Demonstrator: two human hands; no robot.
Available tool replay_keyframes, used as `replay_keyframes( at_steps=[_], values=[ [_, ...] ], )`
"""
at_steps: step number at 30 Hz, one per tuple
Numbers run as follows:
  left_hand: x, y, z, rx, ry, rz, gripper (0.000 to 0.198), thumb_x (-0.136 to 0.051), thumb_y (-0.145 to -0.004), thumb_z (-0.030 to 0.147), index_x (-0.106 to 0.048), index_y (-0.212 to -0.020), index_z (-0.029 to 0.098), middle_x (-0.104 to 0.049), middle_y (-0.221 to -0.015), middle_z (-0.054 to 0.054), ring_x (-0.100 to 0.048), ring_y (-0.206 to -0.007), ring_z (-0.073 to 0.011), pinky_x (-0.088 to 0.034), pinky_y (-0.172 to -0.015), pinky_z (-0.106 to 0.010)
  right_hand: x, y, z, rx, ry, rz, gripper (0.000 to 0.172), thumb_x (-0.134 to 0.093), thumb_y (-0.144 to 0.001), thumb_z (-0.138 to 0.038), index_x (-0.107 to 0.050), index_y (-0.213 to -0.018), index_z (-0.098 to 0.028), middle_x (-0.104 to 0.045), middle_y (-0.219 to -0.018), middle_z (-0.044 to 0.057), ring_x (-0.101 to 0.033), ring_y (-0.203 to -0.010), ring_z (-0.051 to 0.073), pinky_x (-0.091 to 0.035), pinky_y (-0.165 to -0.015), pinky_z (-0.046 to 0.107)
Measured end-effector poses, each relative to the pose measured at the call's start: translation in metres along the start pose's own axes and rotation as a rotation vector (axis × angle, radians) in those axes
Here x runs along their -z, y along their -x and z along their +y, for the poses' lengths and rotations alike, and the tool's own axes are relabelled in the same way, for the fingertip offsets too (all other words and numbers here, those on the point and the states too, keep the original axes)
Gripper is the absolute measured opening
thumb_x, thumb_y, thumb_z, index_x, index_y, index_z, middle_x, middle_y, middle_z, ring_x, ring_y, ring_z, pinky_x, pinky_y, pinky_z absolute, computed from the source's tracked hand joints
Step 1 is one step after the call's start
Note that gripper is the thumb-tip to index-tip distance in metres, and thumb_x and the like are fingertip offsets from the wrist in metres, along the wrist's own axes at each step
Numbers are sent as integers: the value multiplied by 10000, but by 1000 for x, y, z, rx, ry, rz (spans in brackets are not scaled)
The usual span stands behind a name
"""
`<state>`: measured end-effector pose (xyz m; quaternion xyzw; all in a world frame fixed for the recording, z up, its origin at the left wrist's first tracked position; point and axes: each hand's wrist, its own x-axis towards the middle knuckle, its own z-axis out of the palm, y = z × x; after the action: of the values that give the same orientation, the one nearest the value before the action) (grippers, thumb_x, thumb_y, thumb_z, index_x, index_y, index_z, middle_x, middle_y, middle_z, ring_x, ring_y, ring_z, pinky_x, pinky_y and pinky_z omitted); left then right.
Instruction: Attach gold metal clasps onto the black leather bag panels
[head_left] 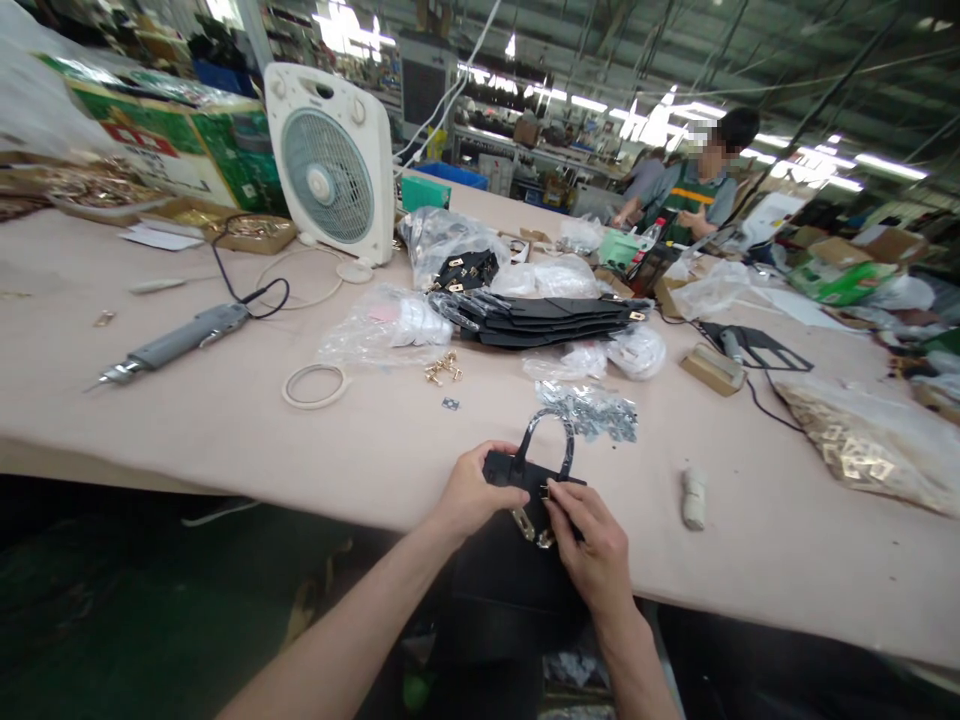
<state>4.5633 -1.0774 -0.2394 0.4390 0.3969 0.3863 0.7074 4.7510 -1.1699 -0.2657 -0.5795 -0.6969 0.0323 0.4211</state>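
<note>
Forearms [360, 615], bag [535, 477] partly behind fingers [579, 506]

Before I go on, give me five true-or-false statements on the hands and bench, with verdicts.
1. The left hand grips the bag. True.
2. The right hand holds the screwdriver. False: the screwdriver lies on the table; the fingers are at a gold fitting on the bag.
3. The tape ring lies flat. True.
4. The fan stands left of the screwdriver. False: right of it.
5. Loose gold pieces lie right of the tape ring. True.
</note>
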Motion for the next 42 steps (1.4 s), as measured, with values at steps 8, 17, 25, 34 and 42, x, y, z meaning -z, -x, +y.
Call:
replay_keyframes(
  at_steps=[8, 17, 25, 34, 42],
  values=[
    [0, 0, -3, -12, -26, -3, 508, -888, -510, 136, -746, -998, 130, -774, -882, -40, -710, -801, -201, -568, -751, -305, 0, 2, 1, 23, -19, -6, 452, -613, -989, -145, -658, -1389, -350, -726, -1158, 85, -712, -1044, 229, -629, -897, 391],
    [0, 1, -3, -22, -36, -13, 470, -874, -519, 138, -747, -972, 135, -753, -814, -12, -687, -742, -176, -538, -718, -278, 0, -2, -1, 21, -30, -78, 417, -552, -1022, -167, -657, -1386, -338, -718, -1161, 92, -716, -1049, 216, -641, -902, 375],
    [-2, 3, 2, -17, -61, -28, 469, -859, -529, 133, -738, -982, 139, -752, -830, -13, -687, -758, -183, -536, -738, -290, 0, 0, 0, 30, 27, -109, 448, -537, -1029, -167, -605, -1441, -327, -697, -1162, 99, -692, -1075, 223, -624, -909, 383],
    [4, 1, -1, -60, -334, -69, 255, -744, -620, 119, -681, -863, 162, -688, -775, 23, -618, -730, -156, -474, -653, -241, -4, -1, -5, 10, 134, -101, 337, -557, -1020, -203, -678, -1330, -252, -712, -1081, 103, -708, -962, 220, -622, -860, 372],
    [4, 1, -3, -100, -342, -92, 238, -717, -635, 120, -650, -858, 166, -680, -780, 28, -608, -727, -148, -464, -660, -234, -13, 2, -11, 4, 223, -75, 323, -537, -1028, -197, -674, -1319, -224, -705, -1047, 105, -698, -925, 213, -609, -818, 348]
  ],
)
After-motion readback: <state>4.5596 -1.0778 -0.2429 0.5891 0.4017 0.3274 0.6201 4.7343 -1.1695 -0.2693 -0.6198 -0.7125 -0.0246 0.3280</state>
